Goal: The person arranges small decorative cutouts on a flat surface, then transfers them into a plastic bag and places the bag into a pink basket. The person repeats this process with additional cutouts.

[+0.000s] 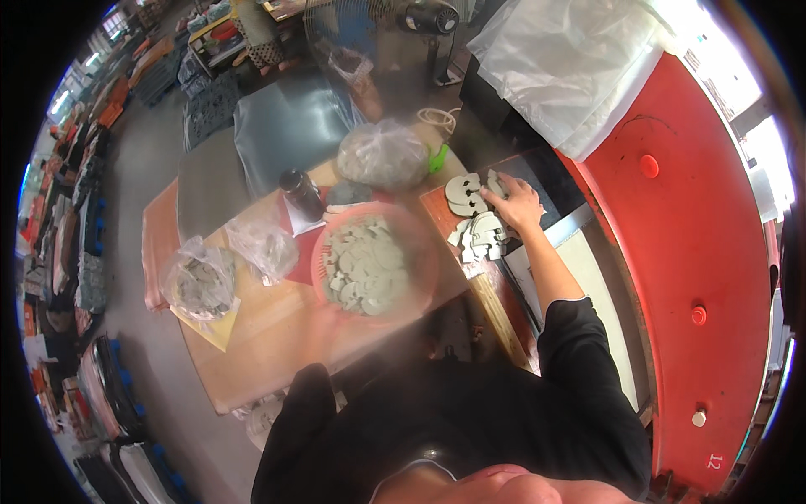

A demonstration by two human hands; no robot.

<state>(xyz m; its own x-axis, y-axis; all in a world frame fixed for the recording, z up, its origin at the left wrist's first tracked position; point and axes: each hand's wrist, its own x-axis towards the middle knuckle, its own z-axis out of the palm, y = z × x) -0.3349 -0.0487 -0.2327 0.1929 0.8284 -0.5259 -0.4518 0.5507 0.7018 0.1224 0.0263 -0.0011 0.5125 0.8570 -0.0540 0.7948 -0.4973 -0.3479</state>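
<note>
My right hand (514, 206) reaches onto a reddish-brown board (437, 210) beside the red machine. Its fingers curl on a grey flat piece (494, 181) at the far end of a small heap of grey curved pieces (478, 237). Two larger grey pieces (463, 195) lie just left of the hand. A pink round basket (420, 277) full of grey pieces stands on the wooden table and looks blurred. My left hand (333, 312) is a blur at the basket's near rim, beyond the black sleeve; its grip cannot be made out.
A red machine body (697, 227) curves along the right, with a white plastic sheet (571, 67) over its top. On the wooden table (269, 336) lie clear bags of grey pieces (201, 284) (382, 153) and a dark cup (300, 191). A fan (424, 21) stands behind.
</note>
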